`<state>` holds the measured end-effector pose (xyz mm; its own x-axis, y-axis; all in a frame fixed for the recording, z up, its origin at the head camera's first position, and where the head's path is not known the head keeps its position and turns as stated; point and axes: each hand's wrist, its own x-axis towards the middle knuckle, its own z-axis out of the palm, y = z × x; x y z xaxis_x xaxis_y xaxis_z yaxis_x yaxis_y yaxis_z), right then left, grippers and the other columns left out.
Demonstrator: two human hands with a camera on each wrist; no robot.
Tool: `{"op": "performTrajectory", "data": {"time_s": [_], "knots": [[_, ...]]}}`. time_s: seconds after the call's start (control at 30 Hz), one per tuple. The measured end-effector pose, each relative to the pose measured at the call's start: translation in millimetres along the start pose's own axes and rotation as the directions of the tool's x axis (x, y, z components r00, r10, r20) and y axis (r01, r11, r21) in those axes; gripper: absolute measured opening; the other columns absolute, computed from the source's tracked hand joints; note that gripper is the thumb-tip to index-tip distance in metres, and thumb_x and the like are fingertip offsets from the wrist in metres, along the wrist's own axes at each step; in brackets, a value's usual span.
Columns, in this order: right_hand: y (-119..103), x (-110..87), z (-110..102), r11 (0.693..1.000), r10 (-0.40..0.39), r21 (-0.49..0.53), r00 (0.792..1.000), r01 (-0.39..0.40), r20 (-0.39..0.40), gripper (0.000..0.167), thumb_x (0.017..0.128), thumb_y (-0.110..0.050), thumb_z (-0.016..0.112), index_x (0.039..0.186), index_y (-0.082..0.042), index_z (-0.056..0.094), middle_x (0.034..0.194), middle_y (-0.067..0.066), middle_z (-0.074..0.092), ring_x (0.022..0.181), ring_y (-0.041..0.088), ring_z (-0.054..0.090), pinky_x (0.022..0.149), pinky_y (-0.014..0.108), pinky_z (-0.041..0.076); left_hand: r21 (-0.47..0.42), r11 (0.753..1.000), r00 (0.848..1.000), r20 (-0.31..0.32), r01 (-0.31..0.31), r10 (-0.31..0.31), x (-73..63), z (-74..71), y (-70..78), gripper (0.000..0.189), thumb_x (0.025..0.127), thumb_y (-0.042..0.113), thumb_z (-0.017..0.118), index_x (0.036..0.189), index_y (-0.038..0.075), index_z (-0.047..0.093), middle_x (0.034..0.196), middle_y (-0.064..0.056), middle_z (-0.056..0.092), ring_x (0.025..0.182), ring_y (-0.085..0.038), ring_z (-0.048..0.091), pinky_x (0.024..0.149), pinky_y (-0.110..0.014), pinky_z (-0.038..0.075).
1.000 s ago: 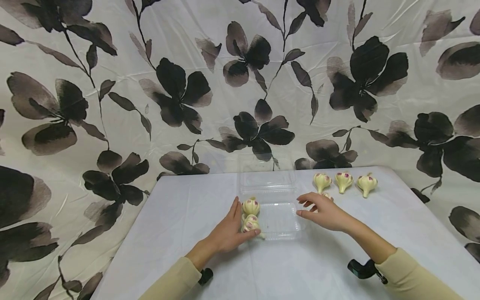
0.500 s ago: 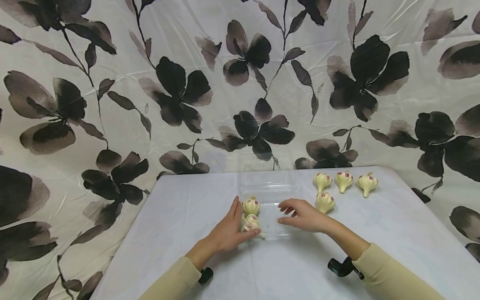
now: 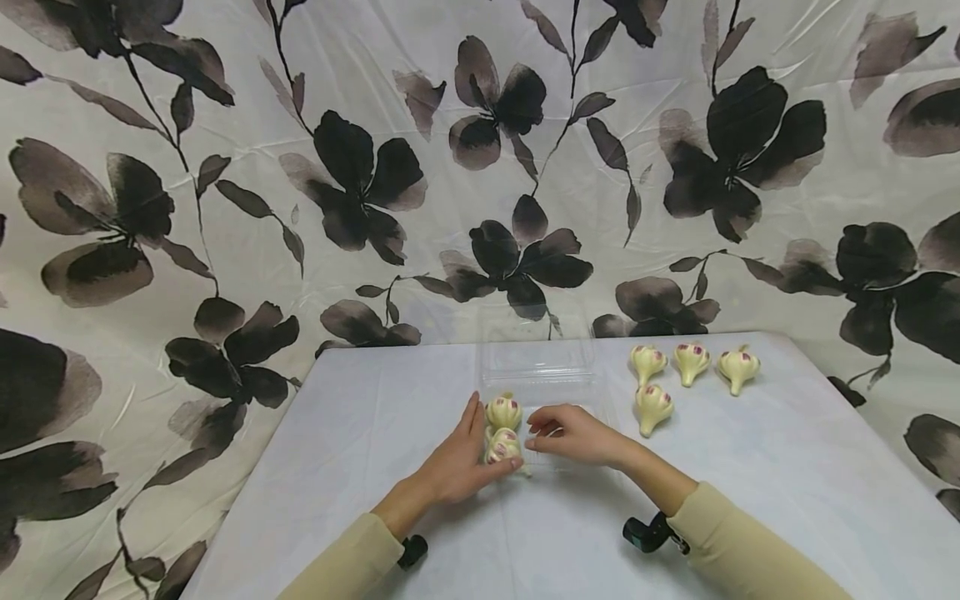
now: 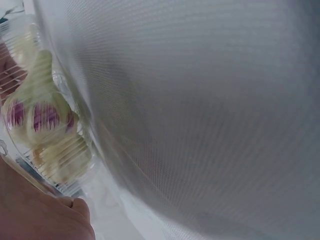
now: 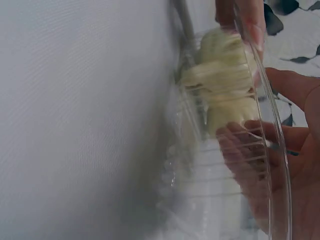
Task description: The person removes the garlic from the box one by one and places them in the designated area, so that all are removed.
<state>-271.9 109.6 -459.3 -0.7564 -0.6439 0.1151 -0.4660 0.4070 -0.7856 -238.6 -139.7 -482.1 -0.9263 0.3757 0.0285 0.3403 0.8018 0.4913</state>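
Two pale garlic bulbs with purple patches lie along the left side of an open clear plastic clamshell container (image 3: 542, 375): a rear garlic bulb (image 3: 503, 411) and a front garlic bulb (image 3: 502, 447). Against the container's left wall rests my left hand (image 3: 453, 462), fingers straight, thumb across the front corner. My right hand (image 3: 573, 435) is over the container's tray, fingers loosely bent, fingertips close to the bulbs. Seen through the ribbed wall in the right wrist view, the right fingers (image 5: 235, 145) are beside a blurred bulb (image 5: 232, 112); contact is unclear.
To the right on the white-covered table (image 3: 360, 417), several more garlic bulbs lie: three in a back row, including the rightmost bulb (image 3: 738, 367), and a nearer bulb (image 3: 653, 407). A flowered cloth (image 3: 375, 183) hangs behind the table.
My right hand has moved left from beside the loose bulbs to the bulbs in the container, uncovering the nearer loose bulb. My left hand has stayed put.
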Motion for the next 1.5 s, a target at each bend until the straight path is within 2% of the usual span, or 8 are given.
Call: {"op": "performTrajectory", "data": {"time_s": [0.1,0.27,0.67,0.87,1.07,1.3,1.5], "knots": [[0.1,5.4,3.2,1.0,-0.012,-0.001,1.0,0.012,0.008,0.042,0.098,-0.024,0.07,0.122,0.01,0.066,0.114,0.018,0.071,0.102,0.024,0.068,0.092,0.039,0.056,-0.006,1.0,1.0,-0.013,-0.019,0.018,0.1,-0.2,0.5,0.118,0.09,0.077,0.055,0.161,-0.007,0.012,0.171,-0.019,-0.002,0.152,-0.037,0.027,0.116,-0.051,0.036],[1.4,12.6,8.9,1.0,-0.016,0.015,0.999,0.016,0.027,0.039,0.098,-0.025,0.07,0.121,0.006,0.068,0.11,0.011,0.073,0.101,0.022,0.069,0.091,0.034,0.056,0.002,1.0,1.0,-0.005,-0.013,0.013,-0.3,-1.5,1.9,0.12,0.089,0.079,0.053,0.161,-0.006,0.01,0.171,-0.017,-0.004,0.152,-0.035,0.026,0.117,-0.049,0.036],[-2.6,24.9,19.1,0.998,-0.049,0.035,0.997,0.047,0.057,0.029,0.098,-0.024,0.071,0.111,0.001,0.074,0.104,0.008,0.075,0.097,0.021,0.071,0.087,0.032,0.056,-0.015,1.0,1.0,0.015,-0.009,0.01,-2.0,-3.0,3.4,0.119,0.09,0.078,0.053,0.161,-0.006,0.008,0.171,-0.016,-0.007,0.153,-0.034,0.024,0.118,-0.048,0.035],[-5.3,30.5,20.3,1.0,-0.023,0.009,0.998,0.023,0.061,0.026,0.096,-0.024,0.073,0.108,-0.001,0.075,0.102,0.005,0.075,0.093,0.019,0.071,0.082,0.027,0.056,-0.019,1.0,1.0,0.014,0.007,-0.006,-1.1,-2.6,2.5,0.12,0.088,0.081,0.052,0.162,-0.003,0.009,0.172,-0.014,-0.006,0.152,-0.034,0.025,0.117,-0.049,0.036],[-7.8,33.7,20.1,0.999,-0.011,0.035,0.996,0.007,0.091,0.023,0.095,-0.022,0.074,0.106,-0.002,0.073,0.099,0.003,0.072,0.089,0.021,0.07,0.076,0.026,0.056,-0.007,1.0,1.0,0.02,0.005,-0.005,-0.3,-3.3,1.7,0.12,0.089,0.081,0.051,0.162,-0.003,0.009,0.172,-0.014,-0.007,0.152,-0.035,0.024,0.116,-0.05,0.037],[-10.9,36.7,21.0,0.998,0.036,0.042,0.992,-0.041,0.117,0.031,0.092,-0.024,0.079,0.112,-0.002,0.07,0.098,0.002,0.071,0.091,0.018,0.066,0.078,0.028,0.055,0.004,1.0,1.0,0.012,-0.011,0.011,0.6,-2.0,-1.1,0.117,0.091,0.078,0.052,0.161,-0.006,0.01,0.171,-0.018,-0.004,0.151,-0.036,0.027,0.115,-0.05,0.038],[-9.9,37.6,19.7,0.999,0.049,-0.003,0.992,-0.049,0.117,0.032,0.093,-0.027,0.077,0.113,-0.004,0.07,0.093,0.002,0.071,0.084,0.014,0.063,0.071,0.029,0.053,0.008,1.0,1.0,0.019,0.005,-0.005,-0.1,-1.1,-0.1,0.119,0.089,0.081,0.051,0.162,-0.005,0.009,0.172,-0.016,-0.005,0.152,-0.035,0.026,0.116,-0.049,0.037]]}}
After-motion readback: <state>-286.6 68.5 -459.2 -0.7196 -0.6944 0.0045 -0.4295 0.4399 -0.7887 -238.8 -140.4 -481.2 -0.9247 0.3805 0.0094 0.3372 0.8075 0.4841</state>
